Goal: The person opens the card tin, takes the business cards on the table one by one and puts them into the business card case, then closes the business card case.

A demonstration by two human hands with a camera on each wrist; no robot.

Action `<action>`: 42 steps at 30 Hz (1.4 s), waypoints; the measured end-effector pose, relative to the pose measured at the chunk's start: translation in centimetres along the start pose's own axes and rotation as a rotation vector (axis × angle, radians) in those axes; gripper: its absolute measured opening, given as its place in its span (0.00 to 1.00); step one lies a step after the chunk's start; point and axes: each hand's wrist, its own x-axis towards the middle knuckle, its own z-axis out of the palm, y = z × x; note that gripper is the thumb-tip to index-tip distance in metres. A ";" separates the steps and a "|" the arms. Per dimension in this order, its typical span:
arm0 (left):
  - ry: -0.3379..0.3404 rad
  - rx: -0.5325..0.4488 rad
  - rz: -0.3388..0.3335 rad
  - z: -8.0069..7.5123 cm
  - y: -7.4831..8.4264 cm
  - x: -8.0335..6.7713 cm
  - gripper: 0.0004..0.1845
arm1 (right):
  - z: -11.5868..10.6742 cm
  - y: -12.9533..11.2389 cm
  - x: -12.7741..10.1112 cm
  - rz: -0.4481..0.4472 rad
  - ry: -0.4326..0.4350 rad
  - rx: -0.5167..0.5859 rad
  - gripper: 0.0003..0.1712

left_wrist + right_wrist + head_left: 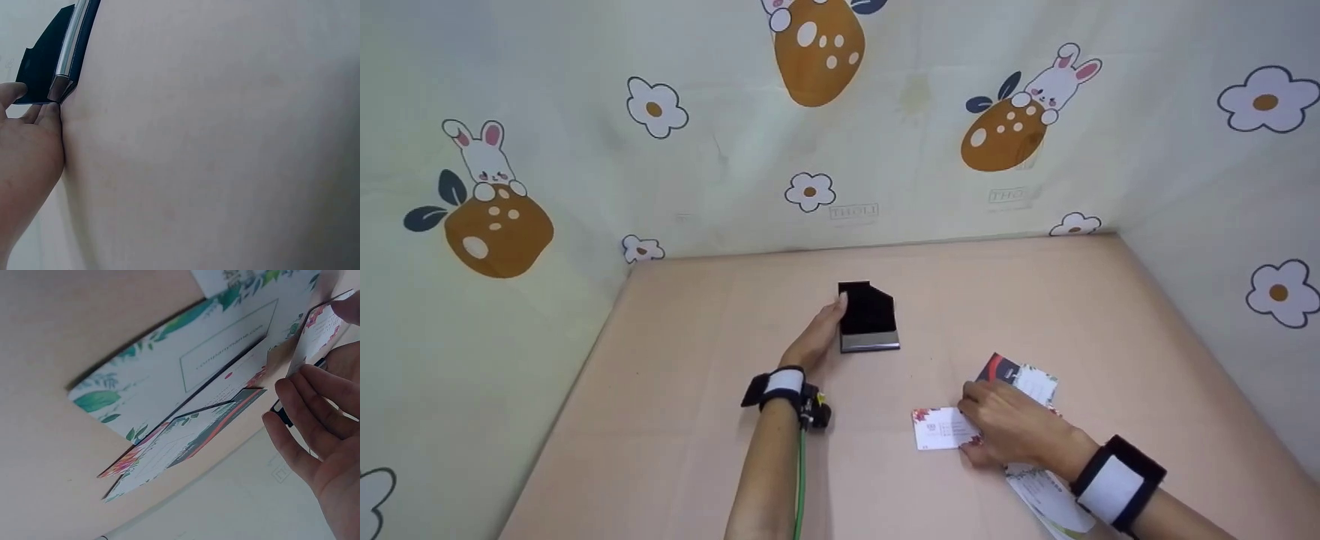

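Note:
A black card holder (868,315) with a silver front lip stands on the pink table (720,390). My left hand (837,307) holds its left side; in the left wrist view the thumb and a fingertip of that hand (34,102) pinch the corner of the holder (59,53). My right hand (967,418) lies on a spread of printed cards and pinches a white card with red floral corners (936,430). In the right wrist view that card (313,332) is lifted on edge between the thumb and fingers of my right hand (322,363).
Loose cards lie under and around my right hand: a red-and-dark one (1002,369), a white one (1037,384), and a leafy green one (1046,495), also seen as (185,365). Walls covered in bunny-and-flower cloth (810,150) close the table's back and sides.

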 end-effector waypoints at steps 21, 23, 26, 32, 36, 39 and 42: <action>-0.023 -0.028 0.003 0.0 0.4 0.4 0.43 | -0.6 0.5 5.0 -0.076 0.178 -0.115 0.27; -0.028 -0.038 0.001 0.1 0.4 0.4 0.44 | -0.6 0.6 5.6 -0.075 0.188 -0.111 0.28; -0.024 -0.034 -0.003 0.2 0.3 0.2 0.44 | -0.5 0.7 6.4 -0.075 0.208 -0.103 0.27; -0.014 -0.018 -0.010 0.4 0.1 -0.3 0.43 | -0.3 0.9 7.7 -0.115 0.245 -0.146 0.28; -0.018 -0.014 -0.007 0.3 0.1 -0.3 0.41 | -0.3 1.3 8.7 -0.145 0.291 -0.171 0.27; -0.014 -0.004 -0.006 0.2 0.1 -0.2 0.41 | -0.4 1.7 9.5 -0.142 0.315 -0.158 0.26; -0.009 0.000 0.003 0.1 0.1 -0.3 0.42 | -0.6 2.0 10.4 -0.128 0.331 -0.143 0.25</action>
